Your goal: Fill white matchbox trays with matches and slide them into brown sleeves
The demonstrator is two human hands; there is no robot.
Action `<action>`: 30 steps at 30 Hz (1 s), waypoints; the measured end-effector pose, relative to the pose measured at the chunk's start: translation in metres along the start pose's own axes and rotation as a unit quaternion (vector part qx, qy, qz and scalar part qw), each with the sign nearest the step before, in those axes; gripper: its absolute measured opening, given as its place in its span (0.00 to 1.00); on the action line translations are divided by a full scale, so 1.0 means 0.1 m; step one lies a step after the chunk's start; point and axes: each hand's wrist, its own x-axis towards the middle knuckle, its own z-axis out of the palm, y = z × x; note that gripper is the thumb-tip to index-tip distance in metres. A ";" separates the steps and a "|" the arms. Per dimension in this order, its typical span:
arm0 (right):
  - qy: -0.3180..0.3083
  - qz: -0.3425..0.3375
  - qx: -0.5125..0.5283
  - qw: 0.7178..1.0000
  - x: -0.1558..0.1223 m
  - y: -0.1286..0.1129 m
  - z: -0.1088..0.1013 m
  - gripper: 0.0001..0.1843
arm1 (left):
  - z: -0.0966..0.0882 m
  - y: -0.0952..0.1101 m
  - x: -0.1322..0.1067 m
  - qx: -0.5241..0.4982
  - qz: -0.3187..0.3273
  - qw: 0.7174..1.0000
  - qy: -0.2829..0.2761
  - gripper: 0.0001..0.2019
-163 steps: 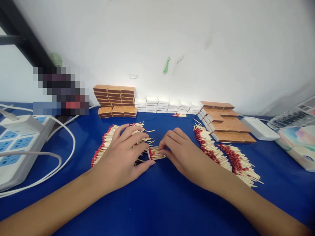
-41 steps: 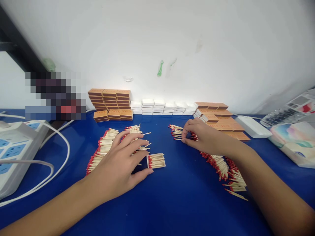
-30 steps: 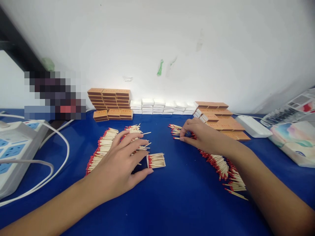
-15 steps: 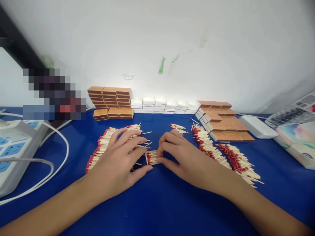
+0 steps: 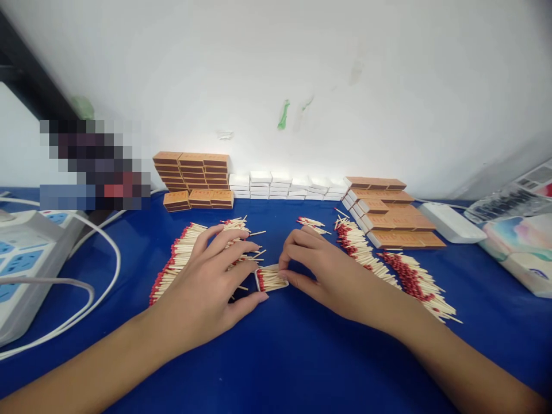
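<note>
A small white matchbox tray (image 5: 269, 278) holding red-tipped matches lies on the blue table (image 5: 276, 356) between my hands. My left hand (image 5: 213, 279) rests with fingers spread over a pile of matches (image 5: 185, 253), its thumb against the tray's left end. My right hand (image 5: 321, 267) has its fingers curled, with fingertips and thumb on the tray's right end. More matches (image 5: 388, 267) lie in a long pile right of my right hand, and a few loose matches (image 5: 311, 223) lie behind it.
Stacked brown matchbox sleeves (image 5: 196, 178) and white trays (image 5: 280, 185) line the wall; more brown boxes (image 5: 390, 215) lie at the right. A power strip (image 5: 26, 259) with white cables (image 5: 103, 270) is at the left. A white box (image 5: 451, 223) and tissue pack (image 5: 520, 250) sit at the right.
My right hand left the tray, reached to the loose matches at the back right, then came back to the tray's right end. My left hand stayed in place.
</note>
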 end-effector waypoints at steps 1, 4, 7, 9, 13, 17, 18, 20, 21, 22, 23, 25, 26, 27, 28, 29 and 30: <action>-0.004 0.001 0.001 1.000 0.00 0.00 0.01 0.04 | 0.00 0.00 0.00 -0.001 -0.001 1.000 0.001 0.10; -0.003 0.004 0.000 1.000 0.01 -0.01 0.04 0.04 | 0.00 0.00 -0.01 -0.003 0.000 1.000 -0.001 0.11; 0.004 0.000 0.008 1.000 0.02 -0.01 0.01 0.04 | 0.00 0.00 -0.01 -0.004 0.004 1.000 -0.008 0.10; 0.005 -0.006 0.017 1.000 0.02 0.05 -0.07 0.05 | 0.00 0.00 -0.01 -0.006 0.004 1.000 -0.010 0.10; 0.086 0.063 -0.030 0.994 0.01 0.38 -0.36 0.09 | 0.00 0.01 -0.02 -0.011 0.003 1.000 -0.010 0.11; 0.043 0.152 -0.076 0.984 0.00 0.71 -0.49 0.12 | 0.01 0.01 -0.03 -0.013 0.003 1.000 -0.013 0.12; 0.026 0.158 -0.080 0.984 0.00 0.74 -0.49 0.12 | 0.01 0.01 -0.03 -0.013 0.003 1.000 -0.012 0.12; 0.007 0.156 -0.090 0.984 0.01 0.76 -0.45 0.11 | 0.01 0.01 -0.02 -0.013 0.002 1.000 -0.012 0.11; 0.003 0.152 -0.096 0.984 0.02 0.75 -0.43 0.11 | 0.00 0.01 -0.02 -0.014 0.002 1.000 -0.011 0.11; 0.000 0.149 -0.101 0.984 0.03 0.74 -0.42 0.11 | 0.00 0.01 -0.02 -0.014 0.002 1.000 -0.011 0.11; -0.002 0.148 -0.104 0.984 0.03 0.72 -0.41 0.11 | 0.00 0.01 -0.02 -0.014 0.002 1.000 -0.012 0.11; -0.005 0.151 -0.101 0.983 0.03 0.70 -0.42 0.12 | 0.00 0.01 -0.01 -0.016 0.003 1.000 -0.013 0.12; -0.005 0.156 -0.098 0.983 0.02 0.70 -0.43 0.13 | 0.00 0.01 -0.02 -0.016 0.004 1.000 -0.013 0.12; -0.007 0.160 -0.095 0.982 0.02 0.71 -0.44 0.13 | 0.00 0.01 -0.02 -0.016 0.004 1.000 -0.013 0.11; -0.012 0.165 -0.092 0.982 0.01 0.72 -0.46 0.13 | 0.00 0.01 -0.02 -0.015 0.004 1.000 -0.012 0.11; -0.019 0.170 -0.090 0.981 0.00 0.73 -0.47 0.13 | 0.00 0.01 -0.03 -0.015 0.003 1.000 -0.011 0.12; -0.027 0.175 -0.088 0.980 -0.01 0.75 -0.48 0.12 | 0.00 0.01 -0.03 -0.015 0.002 1.000 -0.011 0.12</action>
